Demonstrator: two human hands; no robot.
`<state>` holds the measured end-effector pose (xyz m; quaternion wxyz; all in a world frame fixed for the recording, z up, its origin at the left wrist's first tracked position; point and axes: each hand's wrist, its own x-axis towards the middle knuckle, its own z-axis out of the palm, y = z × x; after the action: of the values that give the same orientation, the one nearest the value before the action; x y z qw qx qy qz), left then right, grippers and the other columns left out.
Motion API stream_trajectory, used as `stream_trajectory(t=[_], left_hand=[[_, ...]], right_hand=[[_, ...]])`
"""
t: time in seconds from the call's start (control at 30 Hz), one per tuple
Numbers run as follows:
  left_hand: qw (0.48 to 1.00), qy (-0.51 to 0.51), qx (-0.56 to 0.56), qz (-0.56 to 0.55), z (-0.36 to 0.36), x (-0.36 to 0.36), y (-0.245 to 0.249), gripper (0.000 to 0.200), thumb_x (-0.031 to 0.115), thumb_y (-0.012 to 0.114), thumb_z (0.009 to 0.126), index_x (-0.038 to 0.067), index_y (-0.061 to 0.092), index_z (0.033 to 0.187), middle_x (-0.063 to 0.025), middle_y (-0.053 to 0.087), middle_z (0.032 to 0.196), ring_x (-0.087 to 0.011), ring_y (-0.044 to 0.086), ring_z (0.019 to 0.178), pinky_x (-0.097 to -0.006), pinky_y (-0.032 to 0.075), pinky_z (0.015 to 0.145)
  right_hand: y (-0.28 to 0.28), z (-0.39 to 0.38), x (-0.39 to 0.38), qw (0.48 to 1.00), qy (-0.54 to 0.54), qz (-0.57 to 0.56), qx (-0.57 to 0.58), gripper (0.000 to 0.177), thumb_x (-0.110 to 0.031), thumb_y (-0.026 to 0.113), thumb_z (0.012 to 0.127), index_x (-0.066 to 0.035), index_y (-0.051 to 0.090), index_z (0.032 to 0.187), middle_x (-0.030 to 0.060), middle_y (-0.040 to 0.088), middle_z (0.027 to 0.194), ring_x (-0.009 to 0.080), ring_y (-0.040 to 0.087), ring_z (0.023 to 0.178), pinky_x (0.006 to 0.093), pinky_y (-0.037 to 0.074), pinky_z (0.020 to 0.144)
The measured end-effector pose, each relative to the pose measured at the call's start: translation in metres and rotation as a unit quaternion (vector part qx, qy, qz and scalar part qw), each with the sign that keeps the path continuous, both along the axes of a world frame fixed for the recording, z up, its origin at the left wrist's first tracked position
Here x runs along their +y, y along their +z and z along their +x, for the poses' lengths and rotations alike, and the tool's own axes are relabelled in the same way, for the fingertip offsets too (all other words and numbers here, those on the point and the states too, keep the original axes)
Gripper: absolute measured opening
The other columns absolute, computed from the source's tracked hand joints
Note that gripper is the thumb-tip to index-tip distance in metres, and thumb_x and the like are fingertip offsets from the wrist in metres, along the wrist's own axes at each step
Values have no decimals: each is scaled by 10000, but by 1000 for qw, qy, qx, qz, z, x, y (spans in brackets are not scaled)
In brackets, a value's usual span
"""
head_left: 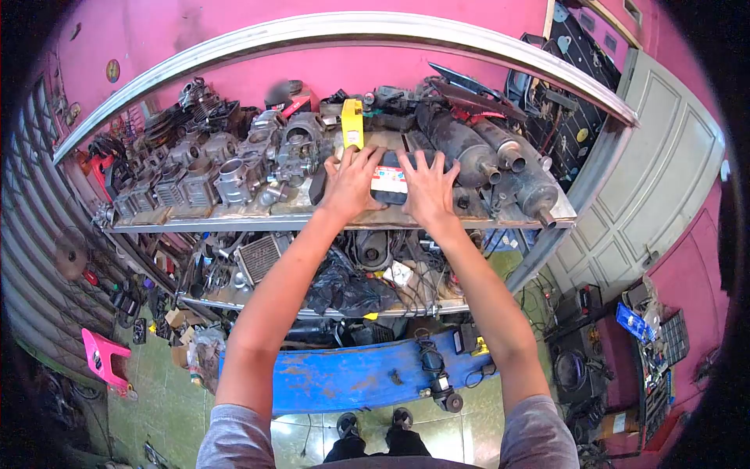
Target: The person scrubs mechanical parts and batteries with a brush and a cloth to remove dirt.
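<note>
On the upper shelf, a dark box-shaped battery (390, 180) with a red and white label sits between my two hands. My left hand (353, 182) grips its left side, with the fingers bent over the top. From the right, my right hand (429, 186) holds the other side with its fingers spread. Parts of the battery are hidden by my fingers. Just behind my left hand stands a yellow box (353, 123). Several rusty exhaust mufflers (461, 144) lie close to my right hand.
Engine cylinders (234, 181) and carburetor-like parts crowd the shelf's left side. A metal frame bar (344, 23) arches above. On the lower shelf are a black plastic bag (344, 285) and a radiator (262, 256). Below stands a blue bench (336, 383) with an angle grinder (437, 371).
</note>
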<state>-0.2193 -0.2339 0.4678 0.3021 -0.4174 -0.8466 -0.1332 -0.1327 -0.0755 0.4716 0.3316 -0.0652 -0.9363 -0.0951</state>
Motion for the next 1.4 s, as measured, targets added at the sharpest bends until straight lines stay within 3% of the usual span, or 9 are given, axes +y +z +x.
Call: stream_trajectory(t=[0.3, 0.47, 0.57, 0.73, 0.77, 0.93, 1.03, 1.2, 1.4], left_hand=[[999, 15, 40, 27, -6, -3, -4, 852, 210, 926, 515, 207, 600, 1302, 19, 601, 1302, -254, 471, 1311, -537, 339, 976], [997, 11, 59, 52, -34, -4, -6, 496, 73, 764, 746, 178, 654, 1218, -27, 706, 1162, -258, 555, 1228, -542, 331, 960], [999, 10, 31, 36, -44, -7, 0, 474, 73, 759, 768, 185, 678, 1222, -32, 704, 1196, -263, 553, 1233, -543, 331, 956], [982, 38, -154, 102, 41, -18, 20, 709, 531, 844, 689, 207, 676, 1297, -19, 680, 1293, -228, 534, 1279, -585, 284, 1034], [994, 33, -51, 91, 49, -13, 2, 746, 490, 867, 673, 188, 652, 1320, -19, 652, 1329, -229, 514, 1306, -578, 290, 1013], [991, 21, -41, 127, 34, -1, -14, 679, 199, 884, 686, 154, 607, 1304, -37, 631, 1322, -235, 496, 1331, -533, 311, 970], [994, 17, -38, 104, 17, -4, -10, 635, 139, 867, 699, 154, 610, 1280, -49, 638, 1309, -236, 493, 1339, -519, 320, 967], [995, 14, 64, 73, -27, 3, -20, 680, 168, 859, 708, 195, 626, 1346, 32, 646, 1363, -211, 458, 1393, -532, 313, 994], [995, 15, 92, 48, -68, 23, -13, 606, 186, 862, 696, 176, 681, 1274, -14, 716, 1230, -224, 465, 1396, -553, 298, 1009]], right_hand=[[-2, 29, 0, 998, 61, 23, 24, 780, -50, 728, 721, -177, 492, 1454, 119, 551, 1302, 412, 439, 1287, 710, 269, 1050], [1, 36, 9, 983, 174, -54, 20, 754, -107, 777, 731, -201, 511, 1430, 86, 554, 1346, 373, 455, 1253, 613, 324, 997], [-10, 26, 23, 983, 168, -59, 43, 797, -178, 842, 707, -247, 517, 1431, 41, 570, 1375, 382, 459, 1264, 605, 336, 996], [-18, 21, 24, 979, 187, -64, 56, 723, -149, 818, 752, -235, 545, 1416, 25, 597, 1373, 363, 493, 1242, 613, 344, 1000], [-21, 17, 22, 976, 192, -71, 73, 717, -148, 819, 750, -225, 552, 1411, 26, 590, 1393, 356, 492, 1246, 607, 341, 1010], [-21, 4, 15, 981, 175, -34, 76, 724, -143, 822, 733, -191, 563, 1407, 16, 582, 1440, 348, 516, 1239, 603, 318, 1042], [-23, -7, 11, 983, 165, -20, 80, 706, -141, 810, 741, -199, 572, 1403, 5, 603, 1426, 349, 535, 1241, 639, 297, 1059], [-18, -48, 20, 990, 132, 20, 54, 637, -181, 780, 796, -221, 581, 1400, -31, 617, 1418, 356, 517, 1316, 722, 254, 1068], [-18, -84, 38, 992, 113, 33, 48, 652, -200, 803, 780, -246, 586, 1393, -34, 627, 1406, 339, 505, 1346, 723, 261, 1071]])
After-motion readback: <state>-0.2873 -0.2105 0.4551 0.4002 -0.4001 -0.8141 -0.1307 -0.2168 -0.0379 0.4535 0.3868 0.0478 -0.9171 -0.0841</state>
